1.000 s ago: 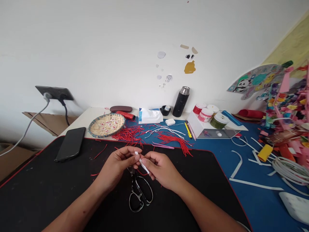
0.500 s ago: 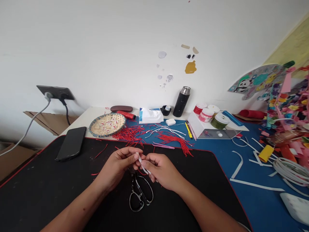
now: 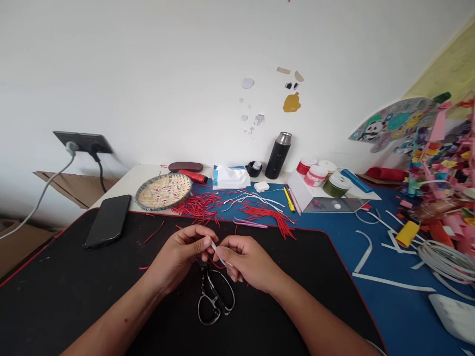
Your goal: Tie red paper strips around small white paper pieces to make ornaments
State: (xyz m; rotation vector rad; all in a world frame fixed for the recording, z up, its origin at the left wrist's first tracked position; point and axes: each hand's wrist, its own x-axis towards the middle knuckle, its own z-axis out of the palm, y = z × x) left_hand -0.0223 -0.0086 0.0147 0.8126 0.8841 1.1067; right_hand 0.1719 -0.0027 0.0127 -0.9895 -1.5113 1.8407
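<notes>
My left hand [image 3: 184, 253] and my right hand [image 3: 248, 258] meet over the black mat [image 3: 174, 321]. Between them they pinch a narrow white strip [image 3: 214, 245], thumbs on top, the strip slanting down to the right. Its lower part is partly covered by the right thumb. A bit of red cord [image 3: 218, 266] shows just under the fingers; whether it is attached to the strip I cannot tell. Below the hands lie black-handled scissors [image 3: 210, 301], their blades hidden beneath the fingers.
Behind the mat are a woven basket [image 3: 163, 192], red cord pieces [image 3: 196, 206], white strands [image 3: 256, 198], pink tweezers [image 3: 250, 224] and a yellow cutter [image 3: 289, 199]. A phone [image 3: 108, 221] lies left. A black flask [image 3: 278, 155] stands near the wall. White strips [image 3: 393, 282] lie right.
Both hands stay together on the white strip. The strip has turned slightly between the fingers and looks narrower. The whole view has shifted a little.
</notes>
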